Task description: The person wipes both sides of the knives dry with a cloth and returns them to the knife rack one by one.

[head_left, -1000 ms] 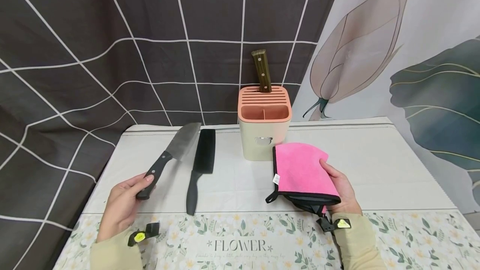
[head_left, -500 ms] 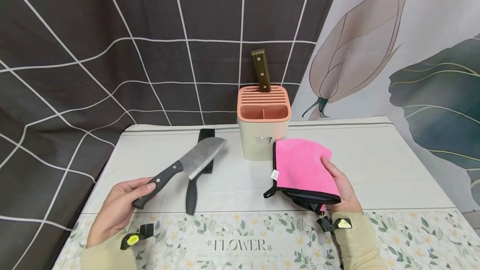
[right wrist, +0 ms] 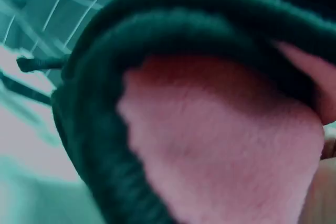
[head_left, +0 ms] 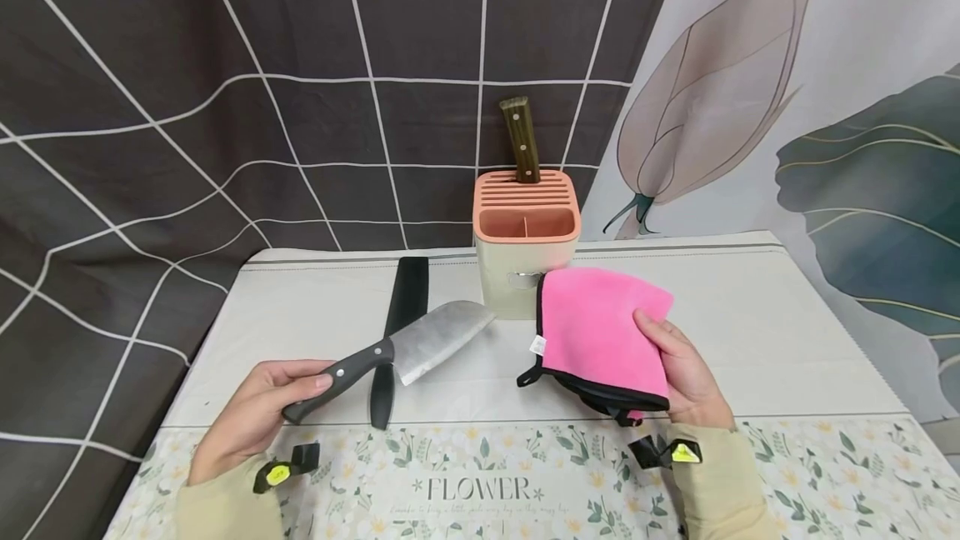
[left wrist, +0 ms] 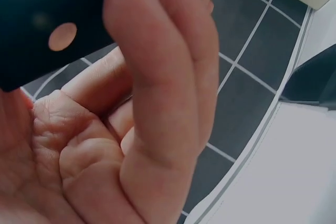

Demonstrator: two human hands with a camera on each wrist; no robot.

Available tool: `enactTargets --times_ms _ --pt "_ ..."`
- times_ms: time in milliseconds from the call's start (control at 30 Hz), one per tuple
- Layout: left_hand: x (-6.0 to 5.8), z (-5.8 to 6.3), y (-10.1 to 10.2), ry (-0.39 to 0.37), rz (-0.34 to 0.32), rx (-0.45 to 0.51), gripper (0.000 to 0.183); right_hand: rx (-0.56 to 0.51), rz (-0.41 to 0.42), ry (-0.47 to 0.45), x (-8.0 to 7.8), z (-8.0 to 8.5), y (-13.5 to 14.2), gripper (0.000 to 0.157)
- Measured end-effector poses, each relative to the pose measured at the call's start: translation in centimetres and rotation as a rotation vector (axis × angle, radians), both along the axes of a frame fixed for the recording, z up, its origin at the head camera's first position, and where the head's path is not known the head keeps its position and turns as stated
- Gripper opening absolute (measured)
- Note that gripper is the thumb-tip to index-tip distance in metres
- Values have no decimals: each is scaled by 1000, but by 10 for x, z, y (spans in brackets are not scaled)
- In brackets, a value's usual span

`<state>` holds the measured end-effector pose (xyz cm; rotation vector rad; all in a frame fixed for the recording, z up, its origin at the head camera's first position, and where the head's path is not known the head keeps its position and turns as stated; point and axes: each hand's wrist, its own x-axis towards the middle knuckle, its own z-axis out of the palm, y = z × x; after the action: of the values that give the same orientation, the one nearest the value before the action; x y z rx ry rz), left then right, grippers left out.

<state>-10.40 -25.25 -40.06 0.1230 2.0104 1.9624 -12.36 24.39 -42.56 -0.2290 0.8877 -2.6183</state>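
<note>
My left hand (head_left: 258, 407) grips the black handle of a broad-bladed kitchen knife (head_left: 441, 338), its blade pointing right and held above the table. Below it lies a black cleaver (head_left: 408, 294) in the head view, its middle partly hidden by the knife. With thumb and fingers my right hand (head_left: 686, 373) holds a folded pink cloth (head_left: 603, 327) with black edging, a white tag and a hanging loop. The right wrist view is filled by the cloth (right wrist: 220, 135). In the left wrist view the fingers (left wrist: 163, 77) curl by the knife handle (left wrist: 31, 30).
A cream knife block (head_left: 510, 261) with a slotted orange top stands at the back of the table. One knife with a brown handle (head_left: 522, 140) is upright in its slots. The cloth partly covers its front. A flower-print mat (head_left: 480, 457) lies along the front edge.
The knife in my left hand has swung from pointing up and away to pointing right, across the black cleaver. The pink cloth has shifted slightly left towards the blade.
</note>
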Motion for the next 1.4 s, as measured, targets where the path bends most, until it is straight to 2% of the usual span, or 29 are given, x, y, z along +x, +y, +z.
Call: enactTargets --times_ms 100,267,500,633,800,967,1133,1300,1400 --pt "-2 0 7 8 -28 0 25 157 -42 61 1 7 -5 39" --pt "-8 2 20 7 -98 11 23 424 -161 117 6 20 -16 29" --pt "-15 2 41 -26 -134 -3 34 737 -373 231 15 39 -30 17" --pt "-18 1 52 -26 -155 -10 38 935 -505 304 19 45 -38 12" --pt "-20 -3 63 -2 -158 -26 39 1136 -677 478 21 44 -47 15" --pt "-22 -5 74 -13 -140 -25 40 1230 -791 706 21 40 -56 26" --pt "-23 -7 84 -24 -128 -7 40 1273 -831 918 20 35 -65 34" --pt "-24 -10 93 -32 -112 19 40 1330 -775 1008 22 35 -74 42" --pt "-25 -11 96 -28 -116 34 40 1344 -704 1035 23 34 -79 46"
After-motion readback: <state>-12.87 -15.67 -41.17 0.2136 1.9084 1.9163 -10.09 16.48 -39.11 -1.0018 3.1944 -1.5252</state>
